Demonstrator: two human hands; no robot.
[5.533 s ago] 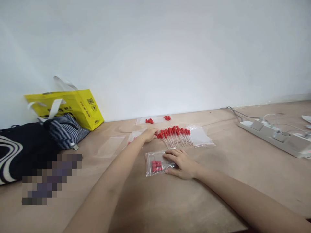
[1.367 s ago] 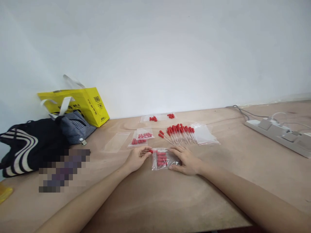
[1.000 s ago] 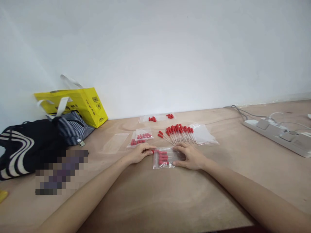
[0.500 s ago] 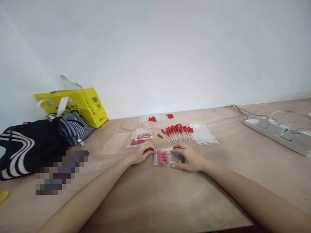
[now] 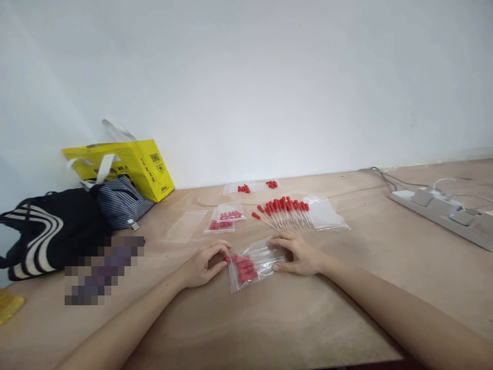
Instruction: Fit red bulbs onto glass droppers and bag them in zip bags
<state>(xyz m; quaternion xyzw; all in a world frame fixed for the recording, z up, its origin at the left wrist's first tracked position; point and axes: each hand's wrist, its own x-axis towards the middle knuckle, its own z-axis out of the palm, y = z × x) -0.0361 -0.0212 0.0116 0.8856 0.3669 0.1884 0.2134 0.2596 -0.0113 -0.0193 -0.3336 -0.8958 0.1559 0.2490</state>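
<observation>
A red-capped dropper [image 5: 227,259] is pinched at the mouth of a clear bag [image 5: 254,263] by the grip of the left hand [image 5: 201,266], thumb and forefinger closed on its red end. The bag lies flat on the desk [image 5: 308,318] between both hands, touching each, with a cluster of red caps seen through its left half. The bag's right end is pressed down by the right hand [image 5: 300,254]; its grip is unclenched, fingers spread flat over the plastic, thumb at the near edge.

From left to right across the desk: a black bag with white stripes [image 5: 38,231] is seen at the far left, with a blurred patch just in front of it. A striped pouch [image 5: 121,201] rests against it, and a yellow paper bag [image 5: 131,163] stands behind, by the wall. An empty clear sleeve [image 5: 185,225] lies flat further right. Two small filled bags [image 5: 225,220] are stacked beyond the left hand. A row of loose droppers [image 5: 285,211] is laid out beyond the right hand, beside a pile of empty bags [image 5: 327,215]. Two more filled packs [image 5: 256,187] lie near the wall. A power strip [image 5: 447,216] with cables sits well apart at the far right.
</observation>
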